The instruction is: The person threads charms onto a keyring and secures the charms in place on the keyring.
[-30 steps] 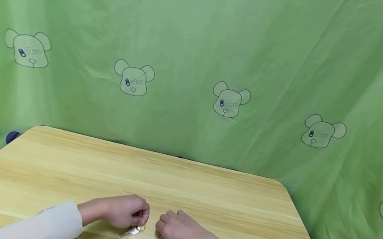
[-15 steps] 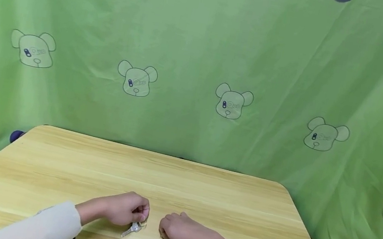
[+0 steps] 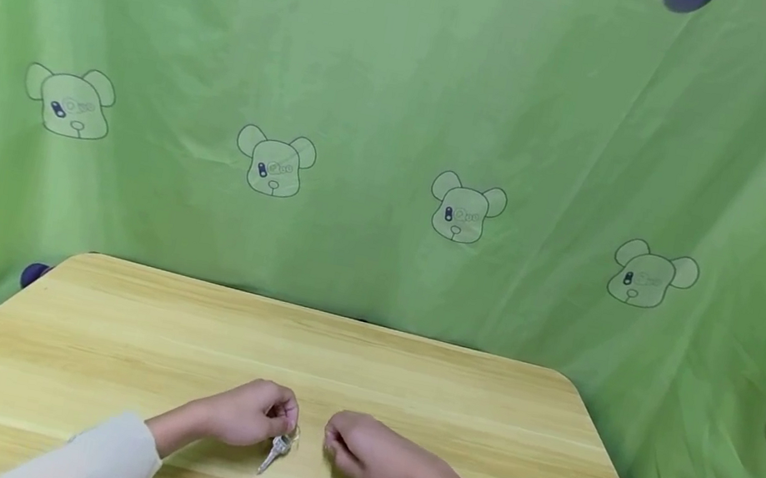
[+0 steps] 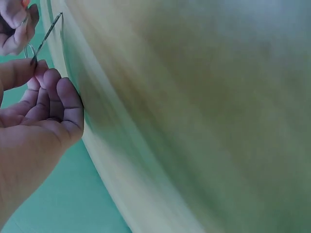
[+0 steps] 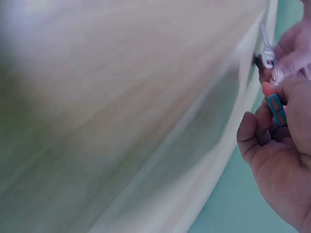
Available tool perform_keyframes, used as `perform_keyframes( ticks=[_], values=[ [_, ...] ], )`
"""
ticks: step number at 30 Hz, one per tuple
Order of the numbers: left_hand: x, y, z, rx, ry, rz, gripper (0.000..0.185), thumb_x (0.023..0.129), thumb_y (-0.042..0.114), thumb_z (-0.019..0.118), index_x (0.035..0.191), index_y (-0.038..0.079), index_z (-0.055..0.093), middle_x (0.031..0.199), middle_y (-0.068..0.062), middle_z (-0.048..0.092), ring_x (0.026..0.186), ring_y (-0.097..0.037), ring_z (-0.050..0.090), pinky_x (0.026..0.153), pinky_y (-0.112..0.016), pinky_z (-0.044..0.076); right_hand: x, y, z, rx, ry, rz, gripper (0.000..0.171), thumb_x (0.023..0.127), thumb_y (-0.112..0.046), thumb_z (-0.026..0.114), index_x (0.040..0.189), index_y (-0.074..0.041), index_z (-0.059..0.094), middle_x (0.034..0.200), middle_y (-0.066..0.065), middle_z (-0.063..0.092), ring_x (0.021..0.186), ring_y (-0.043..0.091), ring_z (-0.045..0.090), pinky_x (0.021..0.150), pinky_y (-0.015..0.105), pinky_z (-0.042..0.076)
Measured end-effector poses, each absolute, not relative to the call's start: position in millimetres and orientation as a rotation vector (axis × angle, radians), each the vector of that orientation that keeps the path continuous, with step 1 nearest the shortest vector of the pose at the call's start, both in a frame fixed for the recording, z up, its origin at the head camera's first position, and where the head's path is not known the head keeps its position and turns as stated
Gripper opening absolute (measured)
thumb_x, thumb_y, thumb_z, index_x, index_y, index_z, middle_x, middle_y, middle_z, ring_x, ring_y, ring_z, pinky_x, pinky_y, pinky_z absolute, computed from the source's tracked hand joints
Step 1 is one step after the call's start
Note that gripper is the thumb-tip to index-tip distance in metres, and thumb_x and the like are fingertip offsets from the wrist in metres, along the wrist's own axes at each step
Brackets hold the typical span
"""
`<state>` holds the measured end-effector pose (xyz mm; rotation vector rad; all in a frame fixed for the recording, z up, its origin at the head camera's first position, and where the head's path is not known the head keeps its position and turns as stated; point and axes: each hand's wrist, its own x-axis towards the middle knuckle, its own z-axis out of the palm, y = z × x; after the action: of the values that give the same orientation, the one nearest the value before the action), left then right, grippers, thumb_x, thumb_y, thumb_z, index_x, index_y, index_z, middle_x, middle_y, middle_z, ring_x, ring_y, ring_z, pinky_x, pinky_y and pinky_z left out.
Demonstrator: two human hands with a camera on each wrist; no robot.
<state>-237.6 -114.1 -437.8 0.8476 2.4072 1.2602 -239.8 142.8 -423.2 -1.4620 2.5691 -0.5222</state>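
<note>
Between thumb and fingers, my left hand (image 3: 251, 413) pinches a silver key (image 3: 274, 456) near its head, the blade pointing down and toward me. A thin metal ring (image 4: 30, 50) shows beside the pinch in the left wrist view. My right hand (image 3: 379, 454) is a short way to the right, fingers curled. In the right wrist view it pinches a small blue-and-orange piece (image 5: 277, 109) with an orange tip; its kind is unclear. The two hands face each other just above the wooden table (image 3: 333, 353). Whether the ring and the coloured piece are joined is hidden.
Behind the table hangs a green curtain (image 3: 357, 260) with printed bear heads, and it also runs along both sides. The far table corners are rounded. Pale sleeves (image 3: 96, 453) cover both forearms.
The key has swung from slanting left to pointing more steeply down, still in my left hand. My right hand has turned, its knuckles higher and its fingers more tightly curled. The head view shifted slightly.
</note>
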Motion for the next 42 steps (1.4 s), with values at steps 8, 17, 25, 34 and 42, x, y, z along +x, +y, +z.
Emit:
perform_keyframes(
  ticks=[8, 17, 25, 34, 42],
  values=[
    [-239, -117, -438, 0.741, 2.335, 1.449, 0.009, 0.102, 0.004, 0.053, 0.100, 0.001, 0.062, 0.086, -0.006, 0.061, 0.074, -0.015, 0.053, 0.060, -0.023, 0.046, -252, 144, -415, -1.296, 2.609, -0.772, 0.012, 0.105, -0.006, 0.052, 0.094, -0.009, 0.056, 0.080, -0.011, 0.049, 0.072, -0.001, 0.046, 0.066, 0.019, 0.048],
    [-247, -115, -426, 0.610, 2.322, 1.661, 0.010, 0.103, 0.006, 0.053, 0.104, -0.001, 0.061, 0.091, -0.011, 0.060, 0.074, -0.016, 0.051, 0.058, -0.020, 0.042, -261, 141, -405, -1.258, 2.641, -0.988, 0.015, 0.107, -0.011, 0.050, 0.095, -0.007, 0.057, 0.075, -0.009, 0.049, 0.067, 0.001, 0.045, 0.061, 0.020, 0.044],
    [-252, -109, -412, 0.531, 2.316, 1.821, 0.013, 0.103, 0.008, 0.054, 0.107, -0.002, 0.061, 0.093, -0.011, 0.061, 0.082, -0.018, 0.054, 0.071, -0.029, 0.050, -263, 131, -396, -1.213, 2.613, -1.144, 0.016, 0.109, -0.014, 0.049, 0.096, -0.010, 0.057, 0.076, -0.006, 0.054, 0.066, 0.005, 0.051, 0.058, 0.021, 0.044],
    [-252, -99, -397, 0.459, 2.313, 1.942, 0.013, 0.102, 0.011, 0.058, 0.105, -0.001, 0.063, 0.095, -0.009, 0.063, 0.088, -0.021, 0.059, 0.082, -0.035, 0.053, -264, 124, -383, -1.166, 2.639, -1.304, 0.013, 0.108, -0.012, 0.051, 0.097, -0.011, 0.057, 0.079, -0.004, 0.056, 0.069, 0.013, 0.057, 0.057, 0.023, 0.046],
    [-248, -92, -385, 0.444, 2.476, 1.964, 0.008, 0.101, 0.010, 0.061, 0.103, 0.003, 0.065, 0.090, -0.006, 0.063, 0.083, -0.020, 0.058, 0.071, -0.027, 0.049, -264, 120, -377, -1.173, 2.622, -1.397, 0.011, 0.108, -0.011, 0.051, 0.099, -0.010, 0.057, 0.080, -0.003, 0.056, 0.069, 0.012, 0.055, 0.058, 0.023, 0.044]
  ],
)
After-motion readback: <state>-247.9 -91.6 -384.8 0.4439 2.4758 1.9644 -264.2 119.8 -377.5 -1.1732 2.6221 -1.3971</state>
